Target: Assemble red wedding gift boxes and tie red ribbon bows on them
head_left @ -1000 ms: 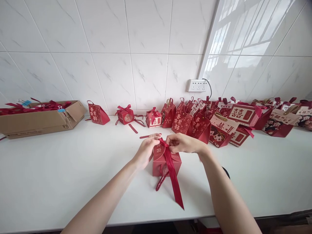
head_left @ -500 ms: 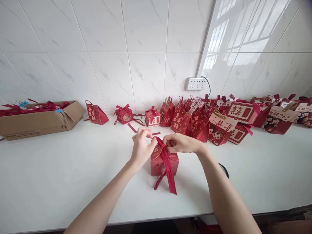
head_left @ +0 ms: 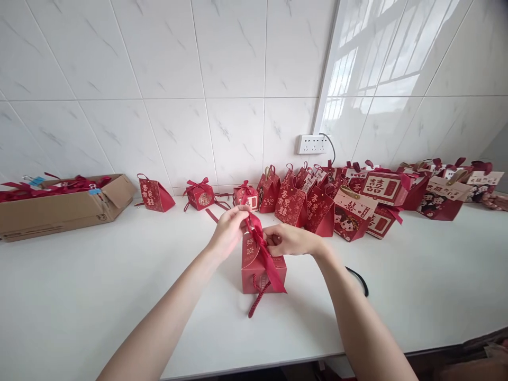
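Note:
A red gift box (head_left: 254, 264) with gold lettering stands on the white table in front of me. A dark red ribbon (head_left: 271, 267) runs over its top, one tail hanging down the near side. My left hand (head_left: 231, 228) pinches a raised part of the ribbon above the box's left side. On the right, my right hand (head_left: 288, 239) has its fingers curled on the ribbon near the knot, which they partly hide. A twisted red cord (head_left: 259, 300) dangles from the box's front onto the table.
A cardboard box (head_left: 59, 214) of red ribbons stands at the left. Along the tiled wall are several red gift boxes (head_left: 291, 203), a power strip (head_left: 313, 144) above them. A black cable (head_left: 361, 283) lies right of my forearm. Another person's hand (head_left: 496, 201) shows at the far right.
My left hand has lifted its part of the ribbon higher, forming a loop. The front tail has drawn up shorter. My right hand stays by the knot, and the view has shifted slightly.

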The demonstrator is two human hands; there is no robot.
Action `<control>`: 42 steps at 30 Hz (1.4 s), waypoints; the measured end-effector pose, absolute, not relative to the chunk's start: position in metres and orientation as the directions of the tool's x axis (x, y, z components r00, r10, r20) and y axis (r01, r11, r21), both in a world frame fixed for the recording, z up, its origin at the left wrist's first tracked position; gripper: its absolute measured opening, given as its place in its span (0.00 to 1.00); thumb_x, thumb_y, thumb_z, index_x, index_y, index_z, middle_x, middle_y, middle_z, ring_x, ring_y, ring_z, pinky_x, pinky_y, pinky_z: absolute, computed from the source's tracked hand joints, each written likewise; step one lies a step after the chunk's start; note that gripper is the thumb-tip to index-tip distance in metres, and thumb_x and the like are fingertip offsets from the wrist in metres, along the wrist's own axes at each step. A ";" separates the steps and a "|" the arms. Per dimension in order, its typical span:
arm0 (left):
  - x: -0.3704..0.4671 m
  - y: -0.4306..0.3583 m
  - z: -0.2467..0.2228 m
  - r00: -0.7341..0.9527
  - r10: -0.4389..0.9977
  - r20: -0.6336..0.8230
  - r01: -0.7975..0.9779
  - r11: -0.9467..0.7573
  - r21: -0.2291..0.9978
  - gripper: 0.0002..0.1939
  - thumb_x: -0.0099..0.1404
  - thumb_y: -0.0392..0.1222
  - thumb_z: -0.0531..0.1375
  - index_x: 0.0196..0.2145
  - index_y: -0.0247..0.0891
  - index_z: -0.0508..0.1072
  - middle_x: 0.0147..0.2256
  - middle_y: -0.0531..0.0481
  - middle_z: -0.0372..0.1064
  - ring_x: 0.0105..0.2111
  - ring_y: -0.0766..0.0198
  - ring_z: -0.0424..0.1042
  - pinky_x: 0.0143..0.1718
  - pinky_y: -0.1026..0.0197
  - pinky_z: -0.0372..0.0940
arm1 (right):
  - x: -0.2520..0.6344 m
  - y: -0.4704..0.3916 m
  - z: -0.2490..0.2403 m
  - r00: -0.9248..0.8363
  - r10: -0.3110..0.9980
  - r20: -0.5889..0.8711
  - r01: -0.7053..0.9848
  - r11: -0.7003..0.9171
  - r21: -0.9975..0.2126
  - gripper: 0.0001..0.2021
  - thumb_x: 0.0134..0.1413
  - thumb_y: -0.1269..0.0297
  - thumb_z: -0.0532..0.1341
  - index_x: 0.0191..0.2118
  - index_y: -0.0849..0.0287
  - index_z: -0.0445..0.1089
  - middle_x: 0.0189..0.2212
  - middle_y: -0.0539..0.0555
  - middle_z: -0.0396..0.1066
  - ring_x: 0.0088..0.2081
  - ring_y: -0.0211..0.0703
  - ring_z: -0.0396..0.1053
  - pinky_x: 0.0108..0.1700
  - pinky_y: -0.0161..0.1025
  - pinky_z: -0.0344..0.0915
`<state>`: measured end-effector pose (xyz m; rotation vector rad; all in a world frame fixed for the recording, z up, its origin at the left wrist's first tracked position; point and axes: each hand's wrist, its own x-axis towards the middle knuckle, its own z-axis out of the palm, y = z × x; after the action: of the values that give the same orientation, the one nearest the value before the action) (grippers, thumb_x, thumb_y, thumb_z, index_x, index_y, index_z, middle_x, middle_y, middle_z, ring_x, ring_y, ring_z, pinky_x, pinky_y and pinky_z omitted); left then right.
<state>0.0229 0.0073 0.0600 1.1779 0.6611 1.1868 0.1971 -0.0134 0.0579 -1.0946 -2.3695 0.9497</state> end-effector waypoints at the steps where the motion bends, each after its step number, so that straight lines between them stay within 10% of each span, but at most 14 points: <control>1: 0.026 0.009 0.067 0.336 0.929 0.152 -0.395 -0.008 0.919 0.04 0.52 0.35 0.59 0.28 0.35 0.67 0.20 0.57 0.59 0.20 0.73 0.60 0.24 0.68 0.58 | 0.197 -0.013 0.057 -0.634 0.772 0.047 0.529 0.477 -0.702 0.03 0.42 0.71 0.57 0.25 0.60 0.60 0.20 0.43 0.55 0.21 0.29 0.52 0.21 0.29 0.49; 14: 0.013 0.027 0.121 0.444 0.871 0.212 -0.526 0.062 0.848 0.07 0.57 0.39 0.62 0.32 0.33 0.71 0.21 0.56 0.60 0.19 0.74 0.60 0.24 0.68 0.59 | 0.195 -0.018 0.062 -0.584 0.812 0.001 0.601 0.433 -0.672 0.01 0.42 0.71 0.57 0.25 0.60 0.63 0.19 0.44 0.58 0.22 0.30 0.55 0.23 0.30 0.51; 20: 0.010 0.029 0.121 0.447 0.846 0.289 -0.586 0.033 0.810 0.11 0.52 0.41 0.67 0.31 0.36 0.71 0.21 0.58 0.58 0.19 0.75 0.59 0.25 0.68 0.61 | 0.196 -0.018 0.063 -0.560 0.825 0.079 0.576 0.456 -0.679 0.16 0.50 0.53 0.59 0.22 0.60 0.62 0.20 0.46 0.59 0.24 0.33 0.53 0.26 0.32 0.51; 30: 0.012 0.035 0.118 0.314 0.908 0.277 -0.623 -0.023 0.782 0.09 0.54 0.42 0.65 0.29 0.34 0.71 0.21 0.57 0.57 0.21 0.75 0.61 0.25 0.69 0.60 | 0.191 -0.016 0.056 -0.528 0.808 0.261 0.029 0.324 -0.945 0.15 0.50 0.54 0.62 0.25 0.61 0.64 0.25 0.48 0.60 0.27 0.34 0.56 0.30 0.34 0.54; 42: 0.005 0.044 0.113 0.370 0.880 0.297 -0.570 -0.036 0.821 0.21 0.44 0.39 0.71 0.38 0.34 0.75 0.21 0.59 0.57 0.20 0.77 0.58 0.22 0.72 0.58 | 0.202 -0.012 0.074 -0.401 0.813 0.421 -0.292 0.323 -0.901 0.13 0.42 0.59 0.68 0.25 0.60 0.63 0.20 0.45 0.59 0.21 0.30 0.53 0.24 0.31 0.53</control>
<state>0.0050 0.0439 0.1126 1.0778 0.3637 1.2085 0.2019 -0.0125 0.0736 -0.4947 -1.5323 1.3130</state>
